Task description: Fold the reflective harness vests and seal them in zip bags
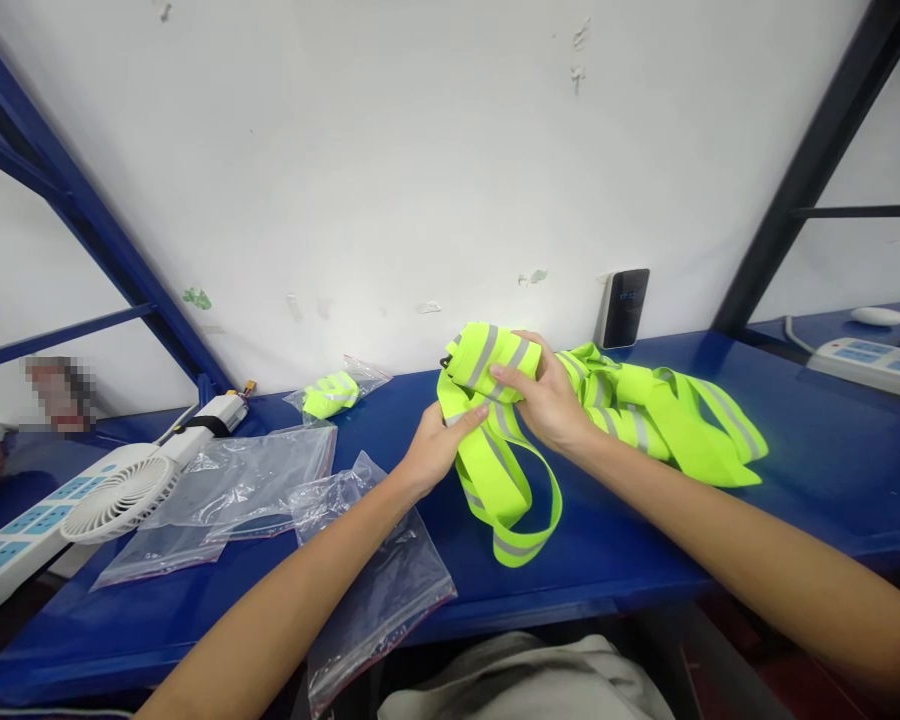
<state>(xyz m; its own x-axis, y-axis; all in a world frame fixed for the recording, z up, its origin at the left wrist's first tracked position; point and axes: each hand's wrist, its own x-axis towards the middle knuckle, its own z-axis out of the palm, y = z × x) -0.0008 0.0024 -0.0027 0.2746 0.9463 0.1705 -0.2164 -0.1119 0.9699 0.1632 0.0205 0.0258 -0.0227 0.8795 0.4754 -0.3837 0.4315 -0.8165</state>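
Note:
In the head view both hands hold a folded neon-yellow reflective vest point(487, 355) with silver-grey stripes, raised above the blue table. My left hand point(444, 440) grips its lower left side, thumb on top. Higher up, my right hand point(544, 395) pinches the right side, its thumb across the front. A striped strap loop point(529, 545) hangs below the hands. A small black piece shows at the bundle's upper left corner. More neon-yellow striped material point(652, 410) lies heaped on the table, partly behind my right hand and forearm.
Clear zip bags point(390, 570) lie at the front edge and left; one bag point(332, 394) near the wall holds a folded neon piece. A white fan point(124, 495) rests by a power strip point(37, 525). A phone point(626, 308) leans against the wall. Blue table point(817, 470) beneath.

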